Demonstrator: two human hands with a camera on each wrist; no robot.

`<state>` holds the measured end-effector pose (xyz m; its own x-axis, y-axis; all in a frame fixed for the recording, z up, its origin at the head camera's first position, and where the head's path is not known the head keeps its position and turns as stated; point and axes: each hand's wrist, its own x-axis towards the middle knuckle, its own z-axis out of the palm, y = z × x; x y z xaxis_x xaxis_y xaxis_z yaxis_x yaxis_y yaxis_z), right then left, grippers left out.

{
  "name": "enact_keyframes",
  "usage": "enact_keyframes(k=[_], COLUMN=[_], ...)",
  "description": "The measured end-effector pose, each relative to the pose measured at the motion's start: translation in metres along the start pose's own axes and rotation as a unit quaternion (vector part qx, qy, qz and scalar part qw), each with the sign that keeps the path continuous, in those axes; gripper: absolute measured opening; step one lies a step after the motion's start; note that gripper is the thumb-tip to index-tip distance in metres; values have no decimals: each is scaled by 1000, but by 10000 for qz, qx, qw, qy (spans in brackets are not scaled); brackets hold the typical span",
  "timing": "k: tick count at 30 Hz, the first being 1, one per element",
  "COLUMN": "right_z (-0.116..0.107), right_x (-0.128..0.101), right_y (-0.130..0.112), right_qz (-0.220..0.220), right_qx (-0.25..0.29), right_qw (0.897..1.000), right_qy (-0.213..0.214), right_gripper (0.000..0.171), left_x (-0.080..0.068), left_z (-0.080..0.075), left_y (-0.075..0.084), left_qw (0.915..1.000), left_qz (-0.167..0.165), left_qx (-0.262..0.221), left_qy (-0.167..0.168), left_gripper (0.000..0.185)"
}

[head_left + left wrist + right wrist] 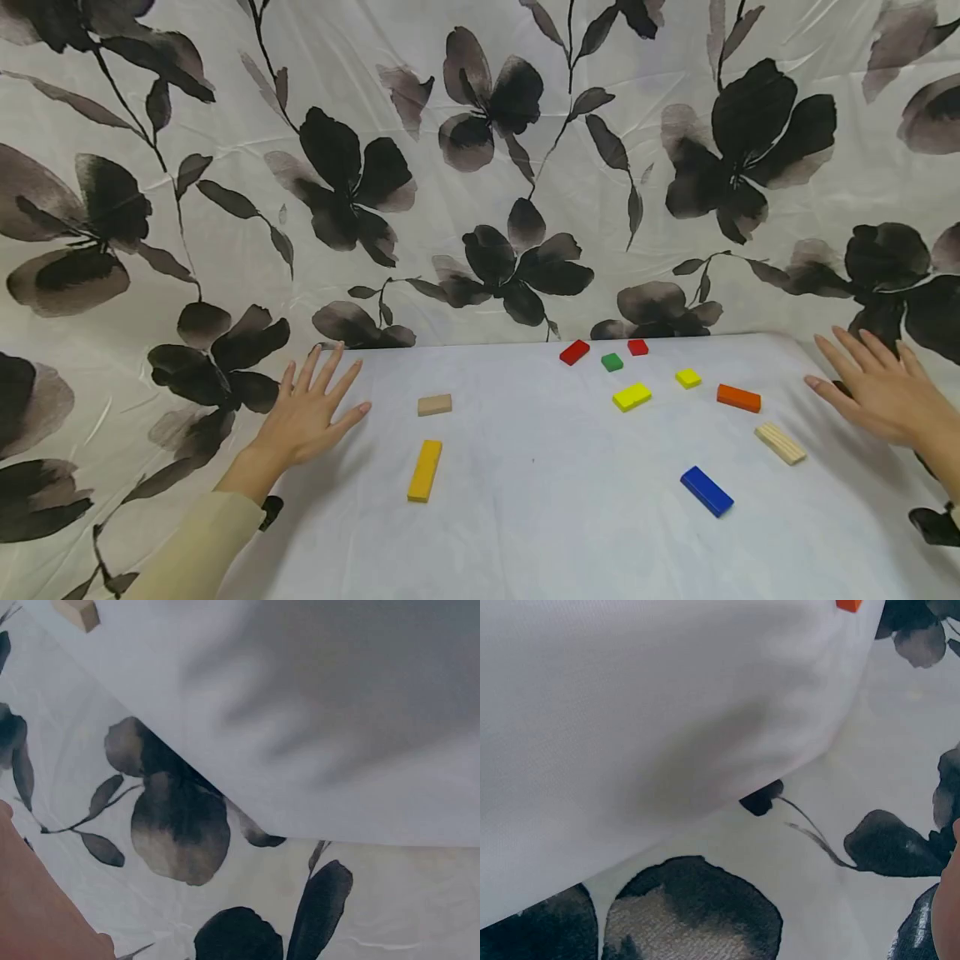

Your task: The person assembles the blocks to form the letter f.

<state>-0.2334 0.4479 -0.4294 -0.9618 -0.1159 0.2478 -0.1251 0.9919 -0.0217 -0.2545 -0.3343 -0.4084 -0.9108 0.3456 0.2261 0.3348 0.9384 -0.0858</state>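
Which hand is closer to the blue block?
Right. The right hand hovers just right of and beyond the blue block; the left hand is far across the table, at its left edge.

1. The short tan wooden block [435, 405] lies flat on the white table [540, 500] (nearest the left side).
2. The pale ridged wooden block [780, 442] lies flat, angled, at the right.

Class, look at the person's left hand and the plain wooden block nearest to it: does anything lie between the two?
Nothing visible does. The left hand hovers open at the table's left edge, and only bare white tablecloth separates it from the plain wooden block. The long yellow block lies nearer the camera, off that line.
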Motion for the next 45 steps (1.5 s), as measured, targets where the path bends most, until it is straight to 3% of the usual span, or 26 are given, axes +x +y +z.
enact_keyframes(k=[5, 26, 38, 45], right_z=[0, -2, -3, 0], right_x=[-4, -10, -8, -10], right_y=[-3, -34, -56, -63], right_qz=[-22, -366, -798, -1074], right_qx=[23, 308, 463, 576], right_qw=[10000, 9987, 9955, 9921], right_qy=[79, 154, 222, 281], right_gripper=[83, 78, 77, 77], left_x=[-1, -9, -11, -12], left_z=[0, 0, 1, 4], left_y=[5, 16, 24, 28], left_qw=[9999, 9967, 9954, 9954], left_qz=[80, 550, 678, 702], left_qx=[-121, -484, -441, -489], left_qy=[-42, 343, 523, 436], left_gripper=[77, 77, 77, 78])
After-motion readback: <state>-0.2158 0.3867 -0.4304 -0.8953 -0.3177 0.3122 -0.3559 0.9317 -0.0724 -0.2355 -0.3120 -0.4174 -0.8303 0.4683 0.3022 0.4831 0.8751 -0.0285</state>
